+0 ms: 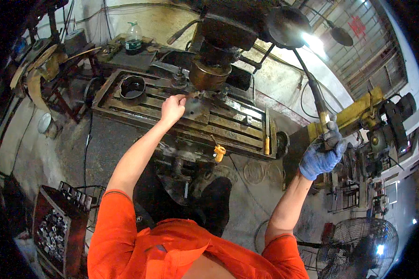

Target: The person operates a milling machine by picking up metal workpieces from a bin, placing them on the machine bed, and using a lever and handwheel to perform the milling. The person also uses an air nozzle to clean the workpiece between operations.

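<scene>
My bare left hand (173, 109) is closed, its fingers curled at the near edge of a flat metal plate (198, 112) on the slotted machine table (146, 117). What those fingers hold, if anything, is hidden. Just beyond them hangs the machine's round brownish spindle head (210, 74), its lower end close above the plate. On the right, my right hand (325, 151), in a blue-grey glove, is wrapped round the lower end of a long dark lever (315, 90) that slants down from the machine.
A dark open can (132, 88) stands on the table's left part. A yellow object (219, 152) hangs at its front edge, and a yellow-handled tool (267, 145) lies near the right end. Metal parts fill a box (72, 232) at lower left; a fan (358, 249) stands lower right.
</scene>
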Demonstrator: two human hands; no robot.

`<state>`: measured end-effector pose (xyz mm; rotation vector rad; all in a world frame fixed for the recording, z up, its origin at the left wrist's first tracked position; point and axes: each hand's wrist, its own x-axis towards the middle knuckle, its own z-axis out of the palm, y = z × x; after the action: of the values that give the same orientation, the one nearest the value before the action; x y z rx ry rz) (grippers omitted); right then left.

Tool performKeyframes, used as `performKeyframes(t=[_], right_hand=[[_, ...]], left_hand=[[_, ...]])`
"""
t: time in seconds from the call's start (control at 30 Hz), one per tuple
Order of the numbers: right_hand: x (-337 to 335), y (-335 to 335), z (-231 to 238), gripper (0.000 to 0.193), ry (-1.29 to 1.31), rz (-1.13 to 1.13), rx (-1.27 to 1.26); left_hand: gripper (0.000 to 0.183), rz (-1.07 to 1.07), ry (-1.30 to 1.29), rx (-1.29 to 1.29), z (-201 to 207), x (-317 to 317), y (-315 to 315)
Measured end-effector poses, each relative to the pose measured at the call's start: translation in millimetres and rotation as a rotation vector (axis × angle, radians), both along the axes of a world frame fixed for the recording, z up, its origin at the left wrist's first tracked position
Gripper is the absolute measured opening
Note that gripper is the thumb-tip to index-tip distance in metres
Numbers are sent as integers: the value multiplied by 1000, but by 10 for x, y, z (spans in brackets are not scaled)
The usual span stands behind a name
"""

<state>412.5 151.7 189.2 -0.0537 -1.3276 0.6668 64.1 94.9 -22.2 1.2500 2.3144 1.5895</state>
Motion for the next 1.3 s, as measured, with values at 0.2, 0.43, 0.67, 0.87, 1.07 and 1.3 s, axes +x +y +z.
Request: performKeyframes(t=[0.2, 0.43, 0.67, 0.87, 1.07, 1.3], right_hand=[[-16, -61, -103, 26, -153, -462, 87], [-55, -69, -178, 32, -134, -400, 69], [-25, -3, -350, 36, -45, -151, -30], [-54, -60, -347, 36, -86, -318, -29], [-80, -90, -151, 36, -208, -525, 178], [-7, -54, -69, 37, -114, -330, 38]], left_hand=[[25, -34, 49, -18, 128, -173, -480], [22, 286, 304, -156, 399, -842, -1218], [33, 291, 564, -433, 144, -1215, -1328], [40, 216, 513, -466, 167, -1096, -1357], [33, 270, 578, -355, -26, -1212, -1393], [34, 258, 662, -375, 59, -1181, -1309]])
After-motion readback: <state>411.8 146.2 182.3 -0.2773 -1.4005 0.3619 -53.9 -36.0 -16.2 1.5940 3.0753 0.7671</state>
